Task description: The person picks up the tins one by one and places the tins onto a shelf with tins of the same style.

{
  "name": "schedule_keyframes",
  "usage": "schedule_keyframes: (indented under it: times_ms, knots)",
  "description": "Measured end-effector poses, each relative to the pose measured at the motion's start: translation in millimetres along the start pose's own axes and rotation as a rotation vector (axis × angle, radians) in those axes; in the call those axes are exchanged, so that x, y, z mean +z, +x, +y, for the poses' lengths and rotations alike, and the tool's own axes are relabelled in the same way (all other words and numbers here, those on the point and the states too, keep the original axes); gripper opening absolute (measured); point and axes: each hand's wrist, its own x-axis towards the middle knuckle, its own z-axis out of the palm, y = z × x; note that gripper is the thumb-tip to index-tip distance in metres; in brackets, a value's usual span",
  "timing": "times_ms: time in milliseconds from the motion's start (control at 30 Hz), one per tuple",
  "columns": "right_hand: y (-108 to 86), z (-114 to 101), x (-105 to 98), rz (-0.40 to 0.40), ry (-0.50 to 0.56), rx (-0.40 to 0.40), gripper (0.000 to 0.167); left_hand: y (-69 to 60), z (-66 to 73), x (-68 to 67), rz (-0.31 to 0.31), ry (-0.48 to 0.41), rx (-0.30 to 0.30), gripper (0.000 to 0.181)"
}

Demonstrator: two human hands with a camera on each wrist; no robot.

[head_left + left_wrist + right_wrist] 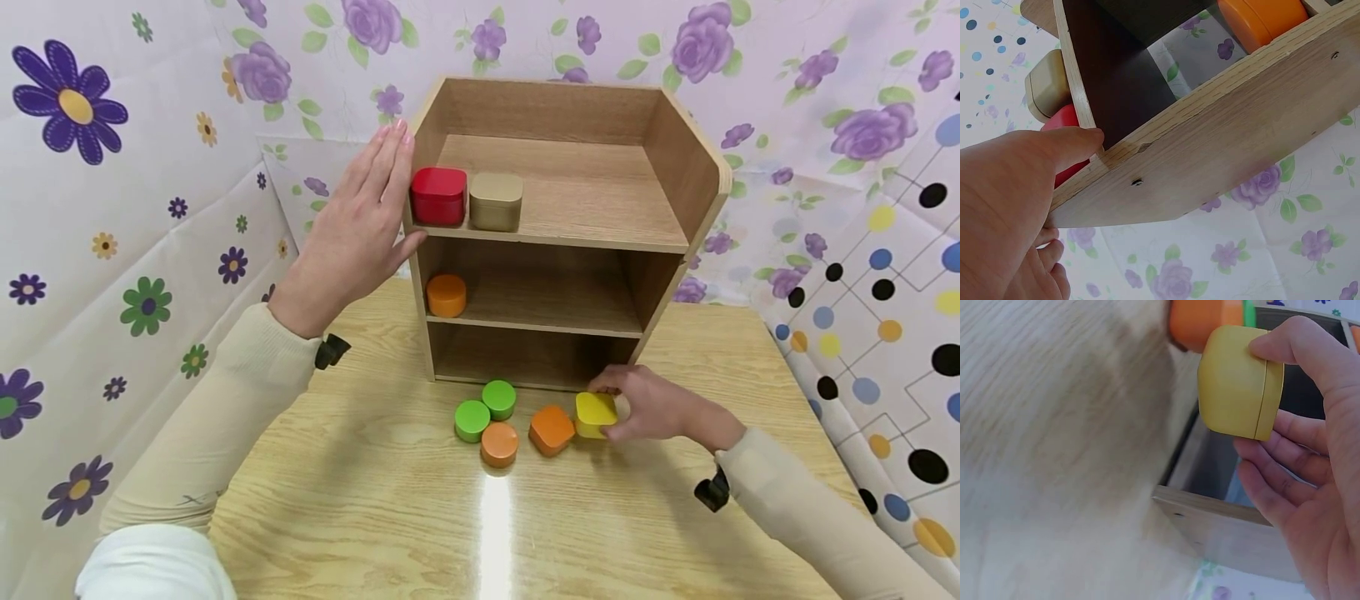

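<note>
A small wooden shelf unit (pixel 555 325) stands on the table. My left hand (pixel 360 217) lies along its left side, fingers straight, the thumb (pixel 1079 147) resting at the front edge. Beside that hand on the top level sit a red lidded tin (pixel 439 197) and a khaki lidded tin (pixel 496 202). At the shelf's lower right front, my right hand (pixel 648 404) pinches a yellow lidded tin (pixel 1235 384) between thumb and fingers. An orange squarish tin (pixel 552 431) is just left of it. Whether the yellow tin touches the table is unclear.
Two green round tins (pixel 472 421) and a light orange round tin (pixel 499 444) are grouped on the table (pixel 390 533) before the shelf. Another orange round tin (pixel 447 296) occupies the middle level's left end. Flower-patterned cloth (pixel 315 75) hangs behind.
</note>
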Motion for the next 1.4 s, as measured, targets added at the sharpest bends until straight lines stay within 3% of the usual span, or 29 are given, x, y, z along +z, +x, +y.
schedule_keyframes:
  times_ms: [300,500,667,1000,1233,1400]
  knots:
    - [5.0,-25,-33,-0.066,0.012,-0.014,0.047,0.1,-0.3,-0.5,0.003,-0.001,0.002,0.103]
    - [10.8,-49,-65,-0.125,0.061,-0.017,0.045,0.8,0.2,0.1,-0.002,-0.004,0.004,0.103]
    - [19.5,-70,-97,-0.143,0.030,-0.031,0.045,1.1,0.6,0.6,0.003,-0.008,0.005,0.103]
    - [39.1,-104,-162,-0.117,-0.038,-0.096,0.045,-0.2,1.4,-0.5,-0.004,0.000,-0.001,0.102]
    - [49.5,-127,-203,-0.110,-0.045,-0.025,0.047,-0.3,1.7,0.9,0.004,0.003,0.008,0.102]
    - [58.1,-140,-229,-0.067,-0.084,-0.027,0.046,-0.5,0.1,0.1,-0.001,0.013,0.005,0.103]
